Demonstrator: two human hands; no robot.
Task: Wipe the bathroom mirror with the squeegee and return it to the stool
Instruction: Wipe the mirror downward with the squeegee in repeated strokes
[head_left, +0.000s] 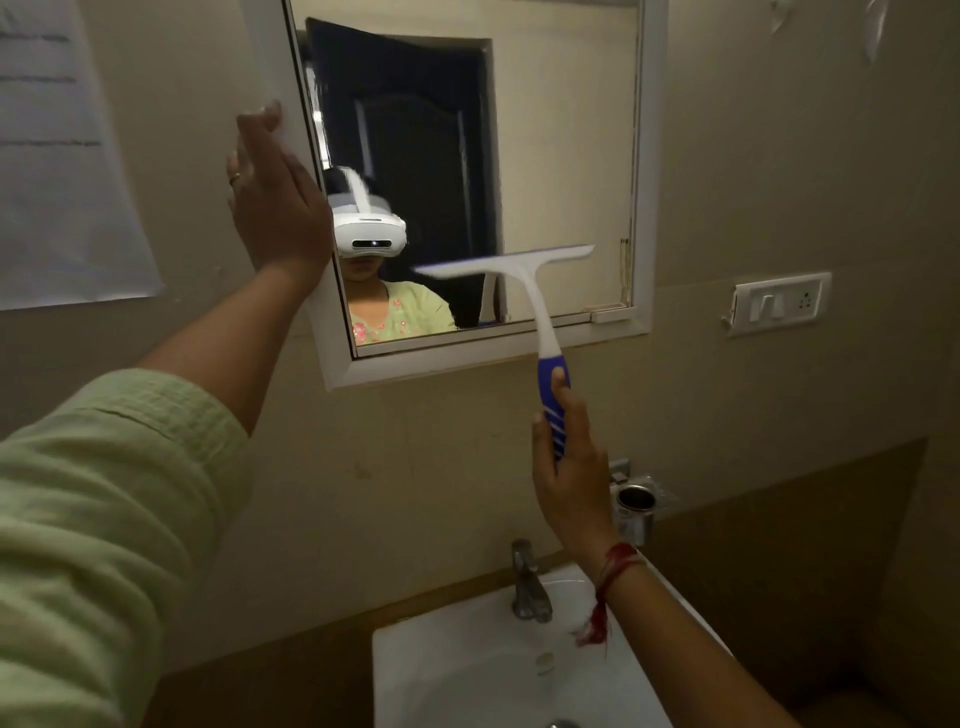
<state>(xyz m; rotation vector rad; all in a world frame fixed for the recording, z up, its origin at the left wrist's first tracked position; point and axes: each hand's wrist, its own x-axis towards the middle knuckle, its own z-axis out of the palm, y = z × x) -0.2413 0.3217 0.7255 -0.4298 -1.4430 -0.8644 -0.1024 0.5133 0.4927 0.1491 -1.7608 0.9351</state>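
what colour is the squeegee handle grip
Blue with thin white diagonal stripes, on the squeegee held by the right hand; the head view shows it.

A loose, pale green, textured sleeve (104, 509) is worn on the left arm. A ring (235, 177) is seen on the left hand (275, 208). A red thread (605, 587) is tied round the bare right wrist.
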